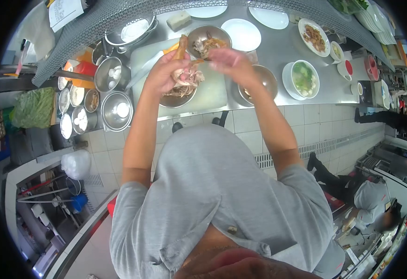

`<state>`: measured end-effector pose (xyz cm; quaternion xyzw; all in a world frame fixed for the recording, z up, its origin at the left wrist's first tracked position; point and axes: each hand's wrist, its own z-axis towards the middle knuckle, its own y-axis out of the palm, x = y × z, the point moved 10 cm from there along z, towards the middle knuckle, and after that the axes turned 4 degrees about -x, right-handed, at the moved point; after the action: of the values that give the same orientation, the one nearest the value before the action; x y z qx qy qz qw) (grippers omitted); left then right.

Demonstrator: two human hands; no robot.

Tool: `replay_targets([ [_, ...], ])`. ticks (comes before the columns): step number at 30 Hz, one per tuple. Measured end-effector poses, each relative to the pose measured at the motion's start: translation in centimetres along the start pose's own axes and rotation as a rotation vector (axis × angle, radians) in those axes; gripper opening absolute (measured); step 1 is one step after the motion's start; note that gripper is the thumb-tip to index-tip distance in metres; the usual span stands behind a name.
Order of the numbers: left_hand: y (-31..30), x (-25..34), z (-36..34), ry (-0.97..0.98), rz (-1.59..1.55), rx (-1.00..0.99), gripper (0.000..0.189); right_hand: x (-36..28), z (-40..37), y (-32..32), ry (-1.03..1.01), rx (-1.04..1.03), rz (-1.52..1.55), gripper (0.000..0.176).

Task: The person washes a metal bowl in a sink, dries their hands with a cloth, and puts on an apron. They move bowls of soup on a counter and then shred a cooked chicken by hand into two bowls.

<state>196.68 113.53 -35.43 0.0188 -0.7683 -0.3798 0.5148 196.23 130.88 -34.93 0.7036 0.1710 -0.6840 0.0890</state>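
My left hand [162, 73] is closed around a cooked poultry leg [183, 46], its browned end pointing up. Torn pale meat [190, 80] hangs from it over a metal bowl [179, 101] with more meat inside. My right hand [235, 66], slightly blurred, is held with its fingers apart, between that bowl and another metal bowl [265, 78]. Behind both hands a metal bowl [226, 35] contains pieces of meat and bone. Under the front bowl lies a pale cutting board [216, 96]. A knife [144, 70] rests on the board's left side, partly hidden by my left hand.
Steel bowls with eggs [112, 76] stand at the left. On the counter's right are a bowl of green soup [303, 78], a plate of brown food [314, 38] and white plates [241, 35]. A mesh shelf [87, 32] overhangs the back. Another person [368, 200] is at right.
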Motion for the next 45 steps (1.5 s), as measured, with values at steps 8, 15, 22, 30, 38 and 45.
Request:
replay_targets([
  [8, 0.5, -1.2, 0.6, 0.004, 0.000, -0.056, 0.022, 2.7, -2.7, 5.7, 0.061, -0.082, 0.453, 0.040],
  [15, -0.1, -0.9, -0.5, -0.010, 0.062, 0.001, 0.023, 1.4, -4.5, 2.2, -0.048, 0.134, 0.267, 0.033],
  [22, -3.9, 0.9, -1.8, 0.083, 0.032, 0.086, 0.017, 3.6, -5.3, -0.5, 0.002, 0.206, 0.282, 0.028],
  [30, -1.6, -1.4, -0.9, 0.019, -0.185, 0.010, 0.023, 7.0, -2.8, 2.3, 0.291, -0.121, -0.968, 0.039],
  [38, -1.6, -3.7, 0.3, 0.063, -0.198, 0.031, 0.027, -3.2, -4.3, 3.3, -0.082, 0.230, -0.425, 0.049],
  [45, 0.4, -4.7, 0.7, 0.016, -0.152, -0.014, 0.039, -1.1, -2.0, 5.2, -0.032, 0.135, -0.203, 0.058],
])
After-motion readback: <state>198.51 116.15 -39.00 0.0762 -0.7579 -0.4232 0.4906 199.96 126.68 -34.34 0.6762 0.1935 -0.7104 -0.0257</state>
